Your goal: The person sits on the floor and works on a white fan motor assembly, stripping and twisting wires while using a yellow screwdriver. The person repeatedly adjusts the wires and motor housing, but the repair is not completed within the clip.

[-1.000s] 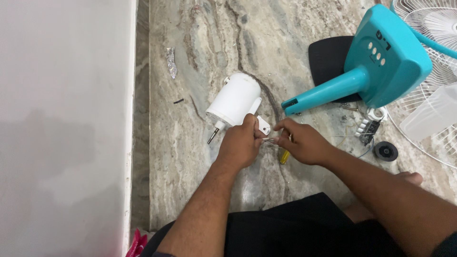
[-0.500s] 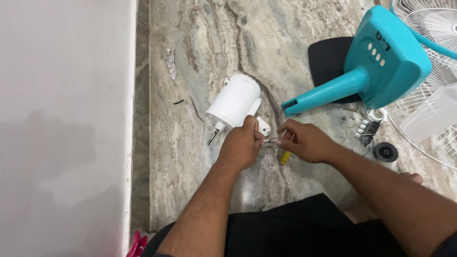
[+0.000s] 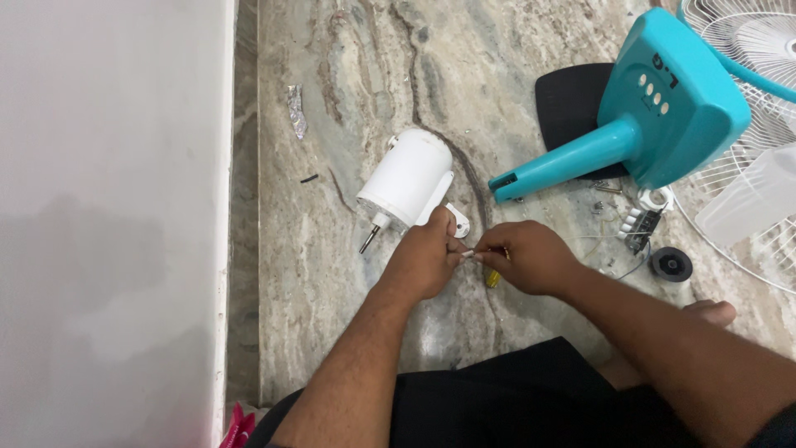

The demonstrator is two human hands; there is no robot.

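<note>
Hands working thin wires beside a white fan motor, marble floor

Left hand (image 3: 427, 261) and right hand (image 3: 531, 257) meet, fingers pinched together on thin wires (image 3: 474, 251); white motor housing (image 3: 406, 178) lies just beyond the left hand; teal fan base (image 3: 663, 108) to the right

White motor housing (image 3: 408, 176), teal fan base (image 3: 663, 108), black disc (image 3: 572, 104), grey-brown veined marble floor (image 3: 365, 66).

No packages, signs or screens; only pale raised lettering on the teal fan base (image 3: 672, 99), upper right
</note>
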